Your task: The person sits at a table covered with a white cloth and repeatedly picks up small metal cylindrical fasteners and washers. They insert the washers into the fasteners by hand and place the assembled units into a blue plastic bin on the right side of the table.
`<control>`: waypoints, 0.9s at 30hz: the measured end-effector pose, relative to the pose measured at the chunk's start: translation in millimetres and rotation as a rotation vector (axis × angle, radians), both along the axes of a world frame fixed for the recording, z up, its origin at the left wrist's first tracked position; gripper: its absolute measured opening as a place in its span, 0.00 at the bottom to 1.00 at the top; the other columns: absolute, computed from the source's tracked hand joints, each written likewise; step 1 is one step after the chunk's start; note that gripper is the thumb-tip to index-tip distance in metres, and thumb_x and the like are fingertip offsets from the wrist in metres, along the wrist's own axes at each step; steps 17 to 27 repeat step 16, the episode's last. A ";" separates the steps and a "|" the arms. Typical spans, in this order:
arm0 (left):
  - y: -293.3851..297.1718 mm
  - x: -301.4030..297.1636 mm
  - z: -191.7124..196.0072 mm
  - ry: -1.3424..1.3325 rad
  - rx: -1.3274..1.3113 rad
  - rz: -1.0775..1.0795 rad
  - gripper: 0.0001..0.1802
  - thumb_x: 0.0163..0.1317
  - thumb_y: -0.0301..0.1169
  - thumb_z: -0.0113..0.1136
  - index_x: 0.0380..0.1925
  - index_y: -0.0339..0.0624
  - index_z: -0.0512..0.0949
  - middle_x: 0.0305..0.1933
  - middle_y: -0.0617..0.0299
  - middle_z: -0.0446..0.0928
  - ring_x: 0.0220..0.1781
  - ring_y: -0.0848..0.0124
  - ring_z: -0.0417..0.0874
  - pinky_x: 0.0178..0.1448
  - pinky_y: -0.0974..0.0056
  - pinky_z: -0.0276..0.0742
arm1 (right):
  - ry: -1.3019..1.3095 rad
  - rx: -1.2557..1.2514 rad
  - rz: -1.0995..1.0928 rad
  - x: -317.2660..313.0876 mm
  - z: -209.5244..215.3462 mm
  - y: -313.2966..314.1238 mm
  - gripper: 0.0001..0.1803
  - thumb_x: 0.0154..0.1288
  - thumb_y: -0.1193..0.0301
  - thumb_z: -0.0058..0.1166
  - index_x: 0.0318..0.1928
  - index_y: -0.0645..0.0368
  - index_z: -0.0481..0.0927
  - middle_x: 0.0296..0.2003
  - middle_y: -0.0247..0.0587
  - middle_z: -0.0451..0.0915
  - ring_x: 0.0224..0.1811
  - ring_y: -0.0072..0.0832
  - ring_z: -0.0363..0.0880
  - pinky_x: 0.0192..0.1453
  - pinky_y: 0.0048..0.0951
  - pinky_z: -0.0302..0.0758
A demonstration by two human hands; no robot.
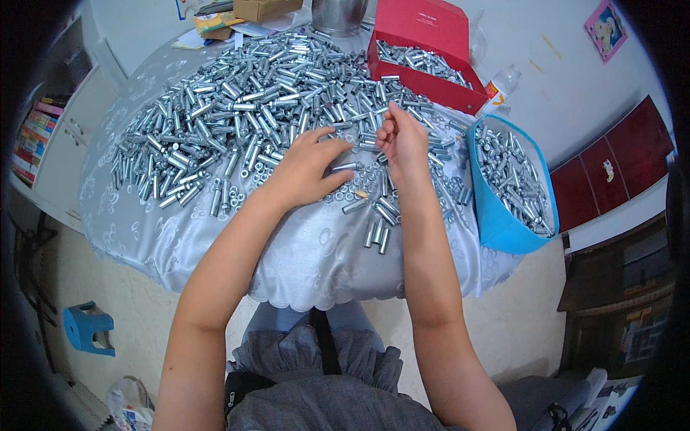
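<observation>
A large heap of shiny metal sleeve anchors (251, 93) covers the far part of the table. My left hand (309, 169) rests at the heap's near edge, thumb and fingers spread apart. Between its thumb and forefinger lies a single metal sleeve (347, 166), with no firm grip on it showing. Just to the right, my right hand (407, 147) is raised over the parts with its fingers curled in; what they hold, if anything, is hidden. Small hex nuts (352, 188) are scattered below the hands. Several loose sleeves (376, 233) lie near the right forearm.
A light blue fabric bin (496, 215) full of anchors stands at the table's right edge. Behind it are an open red box (460, 93) with more anchors and a plastic bottle (501, 85). A metal pot (338, 16) stands at the back. A blue stool (89, 328) is on the floor.
</observation>
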State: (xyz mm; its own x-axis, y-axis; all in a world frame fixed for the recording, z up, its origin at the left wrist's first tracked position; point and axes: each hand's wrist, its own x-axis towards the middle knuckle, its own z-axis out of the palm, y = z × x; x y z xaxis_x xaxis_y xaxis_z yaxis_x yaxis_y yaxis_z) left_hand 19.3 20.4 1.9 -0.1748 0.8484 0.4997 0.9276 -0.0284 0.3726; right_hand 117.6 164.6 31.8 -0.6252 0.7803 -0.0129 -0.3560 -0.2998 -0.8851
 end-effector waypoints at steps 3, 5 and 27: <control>0.5 -1.0 -1.9 0.065 -0.028 -0.032 0.21 0.53 0.40 0.57 0.46 0.45 0.73 0.52 0.57 0.71 0.60 0.54 0.63 0.61 0.54 0.57 | 0.006 0.029 -0.064 3.4 0.0 7.9 0.10 0.61 0.67 0.48 0.26 0.58 0.71 0.16 0.27 0.66 0.17 0.16 0.65 0.21 0.18 0.62; 1.1 -2.2 -3.5 0.079 -0.024 -0.019 0.20 0.54 0.40 0.56 0.45 0.45 0.74 0.52 0.58 0.71 0.60 0.54 0.63 0.61 0.55 0.57 | 0.013 0.018 -0.085 6.0 0.9 12.6 0.10 0.61 0.67 0.48 0.26 0.58 0.71 0.16 0.27 0.67 0.17 0.16 0.66 0.21 0.18 0.63; 1.6 -4.4 0.1 0.041 -0.099 -0.012 0.14 0.54 0.35 0.55 0.39 0.44 0.77 0.52 0.58 0.71 0.56 0.59 0.66 0.59 0.57 0.59 | -0.342 0.255 -0.042 6.4 5.6 11.0 0.11 0.59 0.65 0.50 0.28 0.60 0.74 0.17 0.28 0.70 0.19 0.17 0.68 0.23 0.18 0.65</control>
